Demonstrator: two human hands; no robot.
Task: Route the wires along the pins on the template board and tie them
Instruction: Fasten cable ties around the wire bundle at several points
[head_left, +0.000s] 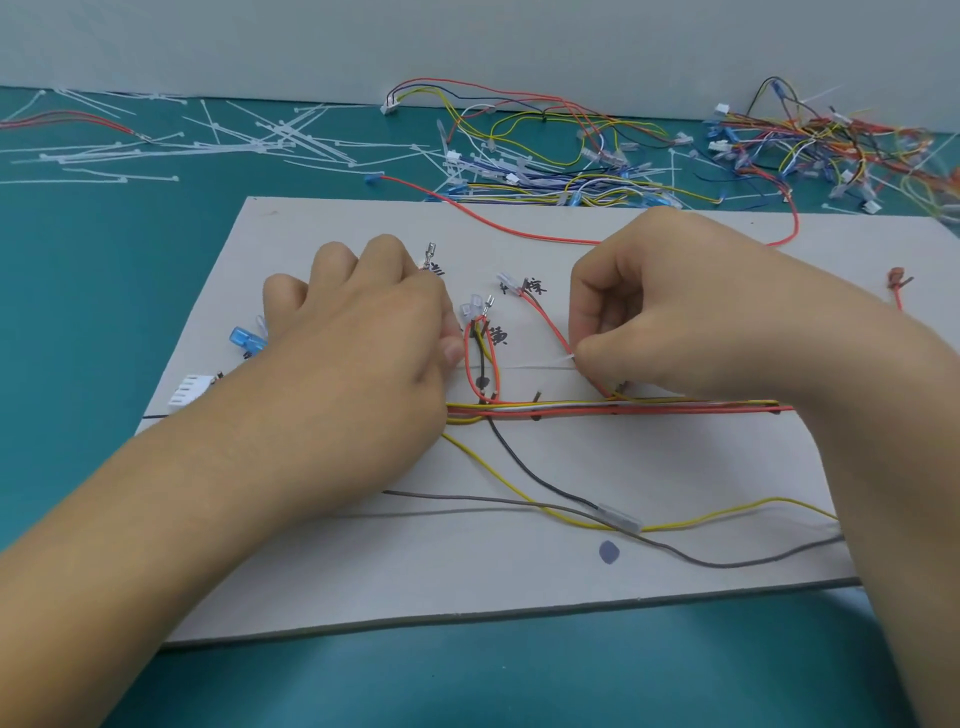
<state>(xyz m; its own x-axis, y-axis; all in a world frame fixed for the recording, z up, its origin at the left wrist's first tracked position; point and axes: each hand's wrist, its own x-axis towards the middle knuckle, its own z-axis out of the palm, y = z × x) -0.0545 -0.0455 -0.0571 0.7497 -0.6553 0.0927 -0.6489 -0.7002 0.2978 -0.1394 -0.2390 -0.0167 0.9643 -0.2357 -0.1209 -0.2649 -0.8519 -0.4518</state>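
Nearest, a loose grey wire (457, 498) and a thin yellow wire (727, 512) wander over the pale grey cardboard template board (467, 582), joined by a clear plastic sleeve (620, 517). They look unrouted so far. Beyond them a straight bundle of red, yellow and white wires (649, 405) lies flat along small dark pins (536, 397), which keep it in line for tying.

The left hand (363, 322) rests knuckles-up with its fingers curled and its thumb tip against a narrow red wire loop (467, 364), probably steadying it. Whether it actually pinches anything is hidden.

The right hand (675, 312) pinches a thin white nylon cable tie (563, 359) between thumb and forefinger at a red branch wire, seemingly to cinch that branch.

Off the board's left edge sits a white ribbed plastic connector (189, 397). Farther back on the teal mat (104, 260) lie stiff white spare ties (260, 140) and tangled multicoloured harnesses (571, 156) — supplies within reach.
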